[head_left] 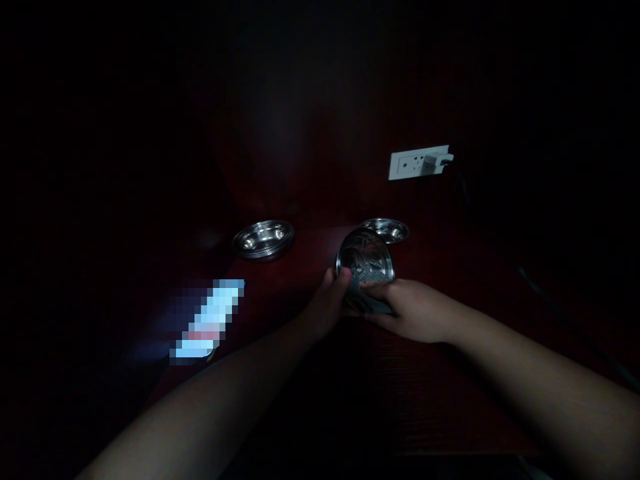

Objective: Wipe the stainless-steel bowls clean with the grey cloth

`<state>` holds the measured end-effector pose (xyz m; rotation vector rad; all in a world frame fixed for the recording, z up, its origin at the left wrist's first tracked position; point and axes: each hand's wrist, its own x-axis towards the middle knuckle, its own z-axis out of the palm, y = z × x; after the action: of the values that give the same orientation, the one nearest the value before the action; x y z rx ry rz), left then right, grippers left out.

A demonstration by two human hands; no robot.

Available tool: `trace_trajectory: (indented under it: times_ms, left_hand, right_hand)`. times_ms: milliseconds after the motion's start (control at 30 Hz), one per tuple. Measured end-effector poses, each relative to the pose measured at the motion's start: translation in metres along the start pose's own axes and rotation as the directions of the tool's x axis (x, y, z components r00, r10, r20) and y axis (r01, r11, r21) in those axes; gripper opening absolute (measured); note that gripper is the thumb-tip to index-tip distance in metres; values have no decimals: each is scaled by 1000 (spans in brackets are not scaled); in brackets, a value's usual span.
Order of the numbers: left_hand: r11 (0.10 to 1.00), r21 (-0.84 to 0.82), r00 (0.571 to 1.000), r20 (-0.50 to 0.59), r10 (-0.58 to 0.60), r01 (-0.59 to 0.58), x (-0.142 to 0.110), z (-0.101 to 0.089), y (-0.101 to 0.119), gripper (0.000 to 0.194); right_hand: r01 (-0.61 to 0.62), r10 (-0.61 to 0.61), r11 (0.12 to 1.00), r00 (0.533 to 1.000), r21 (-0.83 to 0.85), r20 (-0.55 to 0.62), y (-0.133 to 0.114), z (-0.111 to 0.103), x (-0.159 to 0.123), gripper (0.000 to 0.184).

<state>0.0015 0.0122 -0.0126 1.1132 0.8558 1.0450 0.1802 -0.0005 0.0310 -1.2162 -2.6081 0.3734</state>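
Observation:
A shiny metal bowl [364, 250] is held tilted, its hollow side turned toward me. My left hand [327, 303] grips its left edge, with the thumb over the rim. At the lower right of the bowl, my right hand [417, 308] is closed on a dark grey-green cloth [369, 301] that lies against the metal. The fingertips of my right hand are partly hidden by the cloth and the bowl. Behind the held bowl, a shallow metal dish [387, 230] sits on the dark red table [450, 400].
Several nested metal bowls [264, 239] stand at the left of the table. Nearer me on that side is a lit, blurred-out screen [209, 323]. A white wall socket [419, 163] with a plug is at the back right. A thin cable [565, 313] runs along the right. Deep shadow surrounds everything.

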Motion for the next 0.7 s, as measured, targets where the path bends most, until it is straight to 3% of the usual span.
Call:
trace_trajectory:
  times_ms: [700]
  left_hand:
    - [1000,-20,1000,17,1,-1,0,0,0,62]
  right_hand:
    - [30,-31,998,999,48,16,3,0,1,29]
